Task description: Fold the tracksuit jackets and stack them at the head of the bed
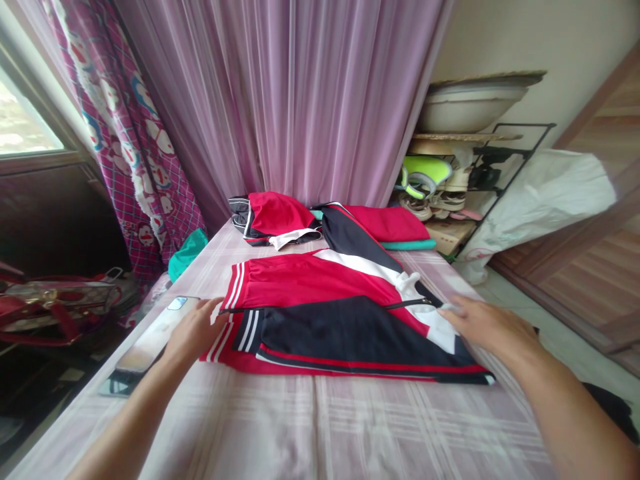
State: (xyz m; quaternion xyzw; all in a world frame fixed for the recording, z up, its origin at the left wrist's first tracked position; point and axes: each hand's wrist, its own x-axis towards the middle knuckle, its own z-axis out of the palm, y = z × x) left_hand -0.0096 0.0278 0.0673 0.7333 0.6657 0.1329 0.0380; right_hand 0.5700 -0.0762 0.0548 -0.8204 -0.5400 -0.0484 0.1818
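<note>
A red, black and white zip jacket [320, 287] lies flat on the cloth-covered table [310, 427], its collar to the right and its striped hem to the left. The near black sleeve is folded across its front; the far one stretches away toward the back. At the hem, by the lower end of the zip, my left hand [196, 328] pinches the fabric. My right hand [483, 325] has its fingers closed on the white and black collar. Just left of my left hand a phone [150, 337] lies on the table.
At the back of the table sit a bunched red and black garment [283, 217] and a folded red and teal stack [400, 227]. Teal cloth [187, 255] hangs at the left edge. Beyond are purple curtains [320, 100] and a shoe rack [500, 193] beside a white bag [550, 200].
</note>
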